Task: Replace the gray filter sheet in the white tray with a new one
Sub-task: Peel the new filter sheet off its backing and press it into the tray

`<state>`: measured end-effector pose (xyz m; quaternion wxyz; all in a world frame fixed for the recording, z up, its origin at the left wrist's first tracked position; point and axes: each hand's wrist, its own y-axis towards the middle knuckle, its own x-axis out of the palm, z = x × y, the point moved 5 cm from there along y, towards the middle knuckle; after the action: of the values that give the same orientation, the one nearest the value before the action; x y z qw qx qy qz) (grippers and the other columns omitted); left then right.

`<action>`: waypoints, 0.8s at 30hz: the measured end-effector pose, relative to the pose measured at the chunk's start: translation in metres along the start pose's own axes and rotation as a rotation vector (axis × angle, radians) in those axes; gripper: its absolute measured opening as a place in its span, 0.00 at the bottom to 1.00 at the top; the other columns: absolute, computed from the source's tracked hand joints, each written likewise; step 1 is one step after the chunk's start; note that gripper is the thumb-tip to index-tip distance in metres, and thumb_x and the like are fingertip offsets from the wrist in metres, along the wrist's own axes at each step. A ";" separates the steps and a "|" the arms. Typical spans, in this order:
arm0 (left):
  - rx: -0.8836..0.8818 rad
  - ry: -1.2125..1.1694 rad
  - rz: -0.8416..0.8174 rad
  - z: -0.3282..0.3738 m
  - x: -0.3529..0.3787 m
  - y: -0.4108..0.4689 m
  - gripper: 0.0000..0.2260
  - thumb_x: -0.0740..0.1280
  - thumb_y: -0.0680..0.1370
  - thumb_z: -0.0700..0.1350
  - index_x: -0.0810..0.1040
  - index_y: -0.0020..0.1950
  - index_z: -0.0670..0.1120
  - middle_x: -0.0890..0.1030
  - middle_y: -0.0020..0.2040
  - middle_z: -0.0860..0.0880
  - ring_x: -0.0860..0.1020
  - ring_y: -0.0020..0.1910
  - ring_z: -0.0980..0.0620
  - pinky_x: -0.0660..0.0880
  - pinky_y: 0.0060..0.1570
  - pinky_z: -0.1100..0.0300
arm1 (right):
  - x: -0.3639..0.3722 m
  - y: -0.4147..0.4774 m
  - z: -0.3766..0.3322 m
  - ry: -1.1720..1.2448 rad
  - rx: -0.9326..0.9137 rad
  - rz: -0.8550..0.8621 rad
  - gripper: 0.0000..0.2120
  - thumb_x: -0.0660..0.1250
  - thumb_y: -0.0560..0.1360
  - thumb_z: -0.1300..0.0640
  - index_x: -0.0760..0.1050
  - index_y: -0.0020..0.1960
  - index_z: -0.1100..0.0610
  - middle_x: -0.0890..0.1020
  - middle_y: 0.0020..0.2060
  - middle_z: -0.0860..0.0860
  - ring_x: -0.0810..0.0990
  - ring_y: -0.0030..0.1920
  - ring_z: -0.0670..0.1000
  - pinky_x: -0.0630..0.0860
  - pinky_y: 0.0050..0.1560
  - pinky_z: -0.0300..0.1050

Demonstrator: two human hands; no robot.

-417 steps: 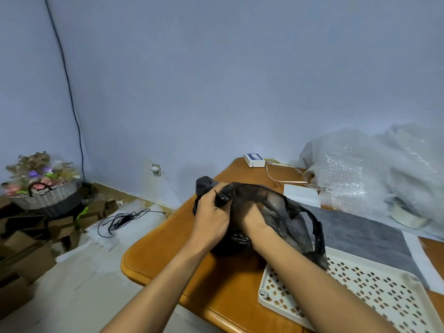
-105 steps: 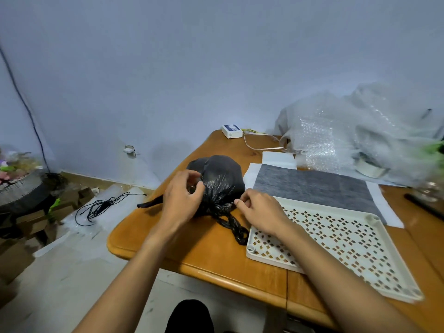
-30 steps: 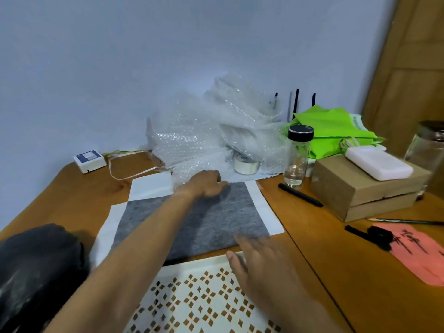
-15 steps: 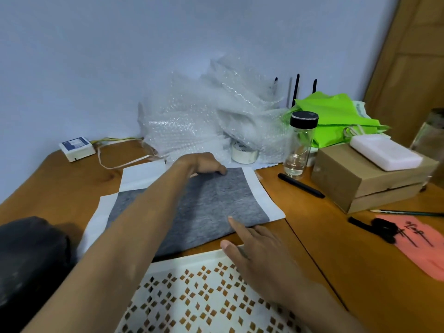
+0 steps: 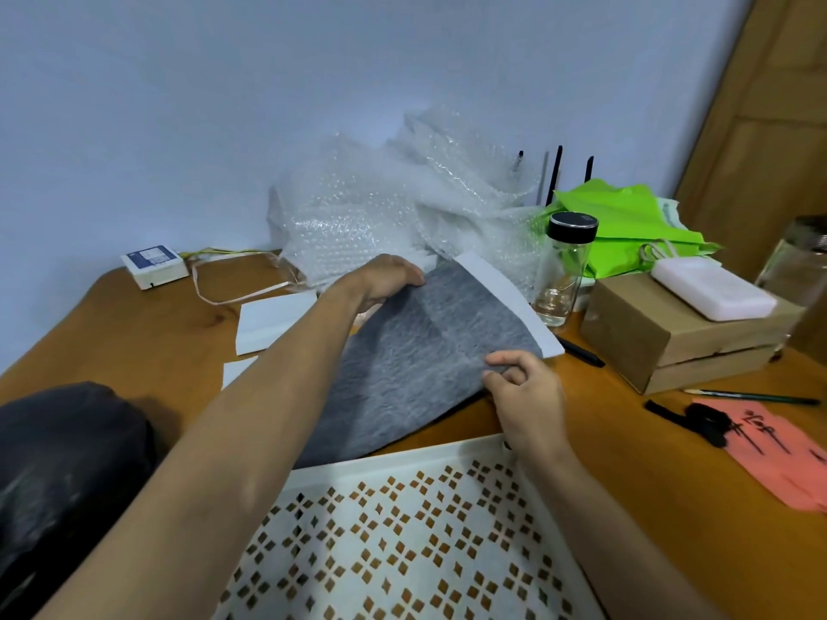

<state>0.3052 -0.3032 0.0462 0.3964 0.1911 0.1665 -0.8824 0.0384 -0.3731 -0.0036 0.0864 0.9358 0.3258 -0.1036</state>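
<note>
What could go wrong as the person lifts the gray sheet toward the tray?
1. The gray sheet, pinched by the left hand and right hand, might sweep into the glass bottle standing beside its raised edge.
2. Its white backing may come along into the tray.

Filter sheet [image 5: 402,373]: grey felt-like cloth, matt, fuzzy. Behind it, bubble wrap [image 5: 394,217]: clear glossy plastic. Tray [image 5: 402,543] in front of sheet: white smooth plastic, perforated. Table [image 5: 147,346]: glossy varnished wood. Box [image 5: 671,333] right of sheet: matt cardboard.
</note>
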 end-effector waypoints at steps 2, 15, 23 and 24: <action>0.026 -0.013 0.025 0.003 0.000 -0.003 0.07 0.70 0.79 0.43 0.81 0.57 0.48 0.81 0.55 0.46 0.78 0.53 0.50 0.73 0.43 0.60 | -0.003 0.001 0.003 0.103 0.027 0.031 0.11 0.70 0.76 0.66 0.81 0.53 0.52 0.74 0.25 0.45 0.74 0.32 0.52 0.81 0.44 0.61; 0.136 0.030 -0.015 0.033 -0.004 -0.032 0.14 0.64 0.76 0.35 0.88 0.52 0.47 0.84 0.50 0.52 0.79 0.52 0.54 0.74 0.50 0.63 | -0.008 -0.004 0.001 0.335 0.158 -0.001 0.25 0.70 0.76 0.67 0.73 0.70 0.53 0.80 0.39 0.49 0.80 0.44 0.51 0.81 0.54 0.59; 0.209 0.232 0.011 0.056 -0.010 -0.043 0.08 0.71 0.77 0.42 0.87 0.53 0.44 0.84 0.54 0.54 0.80 0.53 0.56 0.74 0.53 0.64 | -0.014 -0.010 -0.012 0.289 0.137 0.024 0.18 0.72 0.78 0.57 0.78 0.66 0.57 0.83 0.48 0.51 0.80 0.50 0.44 0.80 0.53 0.45; 0.225 0.227 0.029 0.059 -0.011 -0.044 0.07 0.72 0.76 0.43 0.87 0.51 0.44 0.85 0.53 0.52 0.81 0.53 0.55 0.74 0.51 0.65 | -0.015 -0.010 -0.012 0.280 0.116 0.028 0.16 0.71 0.78 0.58 0.78 0.65 0.58 0.82 0.44 0.45 0.79 0.46 0.40 0.78 0.48 0.38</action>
<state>0.2660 -0.2944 0.1089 0.3640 0.3352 0.1073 -0.8623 0.0226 -0.3715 0.0109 -0.0127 0.9489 0.3151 0.0107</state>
